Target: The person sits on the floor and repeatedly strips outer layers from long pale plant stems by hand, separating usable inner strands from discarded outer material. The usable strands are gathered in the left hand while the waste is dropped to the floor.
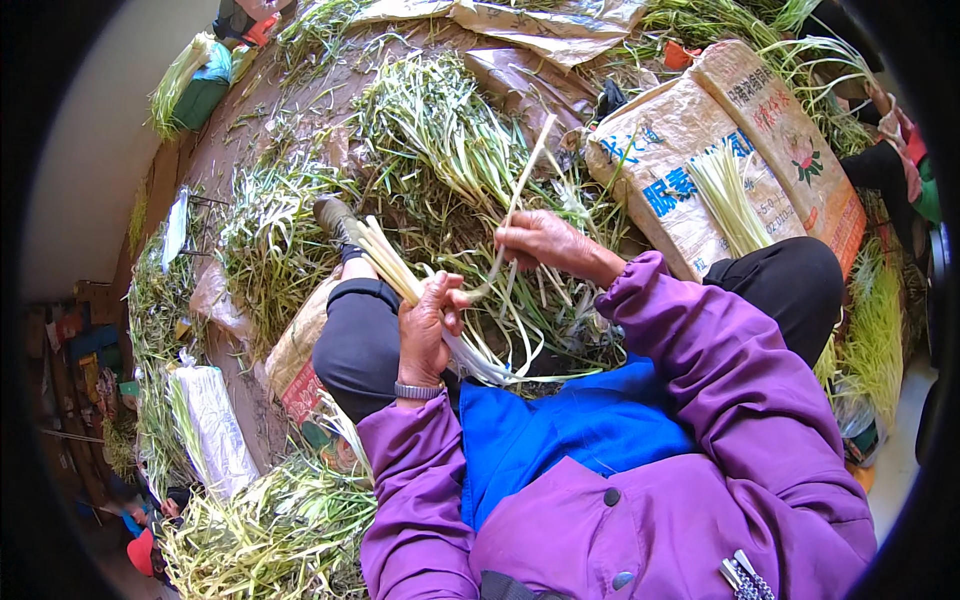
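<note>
In my left hand (429, 322) is a bunch of pale, garlic-shoot-like stalks (390, 259), held above my lap, their white ends pointing up and left. Loose whitish leaves (487, 364) trail from its lower side over my blue apron (577, 420). My right hand (551, 241) pinches one long stalk (532, 157) between thumb and fingers, to the right of the bunch. Beyond both hands lies a heap of uncut-looking green stalks (457, 135). A sorted bundle of pale stalks (727, 199) rests on a printed woven sack (675, 142) by my right knee.
Leafy trimmings (270, 525) are piled at lower left, near a white plastic-wrapped bundle (214, 427). Yellow-green stalks (874, 330) stand at the right. A person's sleeve (911, 150) shows at the right edge, and a person in a red cap (141, 551) at lower left.
</note>
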### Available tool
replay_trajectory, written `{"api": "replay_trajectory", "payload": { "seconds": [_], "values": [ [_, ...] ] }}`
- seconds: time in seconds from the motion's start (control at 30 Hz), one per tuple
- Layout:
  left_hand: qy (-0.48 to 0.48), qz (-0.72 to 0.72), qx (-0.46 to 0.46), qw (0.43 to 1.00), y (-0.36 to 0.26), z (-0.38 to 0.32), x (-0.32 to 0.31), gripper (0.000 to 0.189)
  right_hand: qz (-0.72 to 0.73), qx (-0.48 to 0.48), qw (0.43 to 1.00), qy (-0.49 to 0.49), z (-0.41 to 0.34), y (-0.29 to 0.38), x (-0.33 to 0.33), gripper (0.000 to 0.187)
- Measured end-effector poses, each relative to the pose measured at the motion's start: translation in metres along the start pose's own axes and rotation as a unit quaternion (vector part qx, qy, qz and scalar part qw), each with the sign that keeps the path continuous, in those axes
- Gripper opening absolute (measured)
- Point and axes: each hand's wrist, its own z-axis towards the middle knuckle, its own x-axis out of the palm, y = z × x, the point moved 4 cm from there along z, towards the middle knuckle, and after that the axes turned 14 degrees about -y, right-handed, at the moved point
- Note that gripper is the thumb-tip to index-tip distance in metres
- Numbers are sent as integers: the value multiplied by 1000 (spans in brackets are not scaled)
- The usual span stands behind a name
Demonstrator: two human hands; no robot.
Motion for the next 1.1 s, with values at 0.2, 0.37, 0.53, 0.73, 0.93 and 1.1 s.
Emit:
{"api": "replay_trajectory", "payload": {
  "seconds": [0.2, 0.37, 0.53, 0.73, 0.93, 1.1],
  "values": [
    [1, 78, 0, 997, 14, 11, 27, 29, -377, -141, 911, 92, -36, -8, 41, 33],
    [4, 48, -14, 999, 18, 12, 18, 23, -392, -96, 894, 193, -32, 17, 26, 23],
    [97, 30, -64, 993, 14, 5, 32, 35, -295, -286, 907, -88, 3, 37, -5, 44],
    [124, -4, -89, 988, 12, -4, 37, 41, -366, -324, 871, -45, 29, 36, 5, 17],
    [114, -81, -82, 987, 0, 1, 30, 38, -342, -90, 932, -81, 56, 23, -69, 36],
    [134, -32, -111, 984, 4, 3, 42, 38, -183, -165, 961, 126, 48, 19, 13, 37]
  ]
}}
